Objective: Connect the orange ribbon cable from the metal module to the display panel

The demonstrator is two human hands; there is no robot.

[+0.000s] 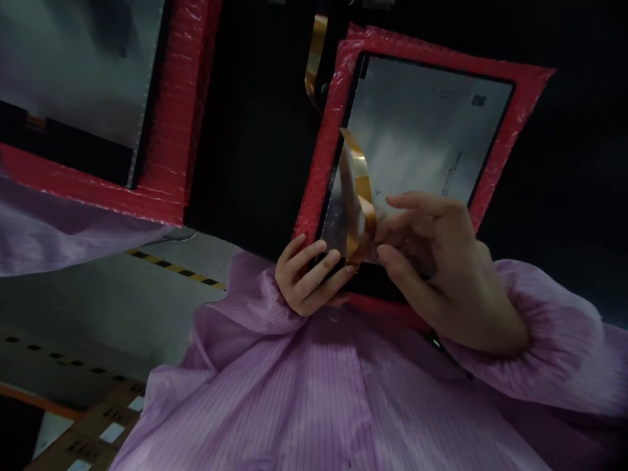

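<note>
My right fingers (417, 204) pinch the amber flex cable (363, 186) curling off the display panel (422, 124), left fingers (307, 265) clamped on its lower edge, panel held in red bubble wrap (432, 44) over a black surface (255, 131).

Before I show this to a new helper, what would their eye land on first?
The bright red bubble wrap framing a silver panel in the middle stands out most. An amber ribbon curls across the panel's lower part, pinched by the right hand, while the left hand holds the lower edge. A second red-wrapped panel sits at upper left.
</note>
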